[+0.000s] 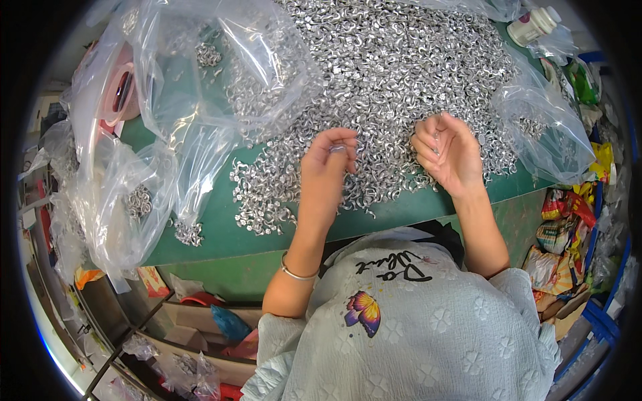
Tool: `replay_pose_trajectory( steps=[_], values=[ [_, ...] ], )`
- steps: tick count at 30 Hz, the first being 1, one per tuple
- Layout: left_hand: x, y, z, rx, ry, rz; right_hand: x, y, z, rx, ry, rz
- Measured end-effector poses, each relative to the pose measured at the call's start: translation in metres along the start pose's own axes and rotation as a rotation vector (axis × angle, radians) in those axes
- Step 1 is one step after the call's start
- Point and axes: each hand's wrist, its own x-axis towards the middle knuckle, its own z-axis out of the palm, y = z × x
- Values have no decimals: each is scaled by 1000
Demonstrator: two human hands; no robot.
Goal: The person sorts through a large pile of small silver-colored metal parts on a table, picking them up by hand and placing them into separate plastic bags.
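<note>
A big heap of small silver metal pieces covers the green table. My left hand hovers over the heap's near edge with its fingertips pinched on a small metal piece. My right hand is raised over the heap a little to the right, fingers curled, pinching another small metal piece near its thumb. A thin bracelet sits on my left forearm.
Crumpled clear plastic bags with some metal pieces lie on the table's left; another bag lies at the right. A white bottle stands at the far right. A pink tape holder sits far left. Colourful packets pile beside the table.
</note>
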Motion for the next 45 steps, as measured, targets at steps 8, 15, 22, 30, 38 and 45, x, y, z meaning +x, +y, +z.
replay_pose_trajectory(
  steps=[8,15,22,30,38,45],
  values=[
    [16,-12,10,801,138,576,7,9,21,-960,252,-48],
    [-6,4,14,-284,-131,-217,2,3,19,-422,147,130],
    [43,-5,16,946,191,666,29,15,22,-1392,232,-436],
    [61,4,10,1248,9,744,13,-2,10,-1134,261,-296],
    [69,2,-7,1270,-117,859,-23,-30,-5,-908,358,-198],
    [69,-1,-13,620,-12,592,-28,-46,-20,-559,249,-81]
  ],
)
